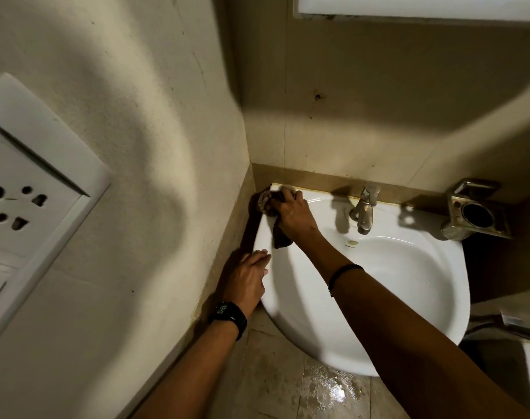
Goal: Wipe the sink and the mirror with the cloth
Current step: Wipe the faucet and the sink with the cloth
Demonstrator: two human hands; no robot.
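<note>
A white round sink (pixel 409 297) is fixed to the wall in a corner. My right hand (pixel 294 214) presses a dark brown cloth (pixel 280 235) against the sink's back left corner, fingers closed over the cloth. My left hand (pixel 248 279) rests flat on the sink's left rim with fingers together, holding nothing. The lower edge of the mirror (pixel 418 7) shows at the top right above the sink.
A metal tap (pixel 363 210) stands at the back of the sink. A metal holder (pixel 475 213) is mounted on the wall to the right. A white socket plate (pixel 25 201) sits on the left wall. Wet floor tiles (pixel 327 391) lie below.
</note>
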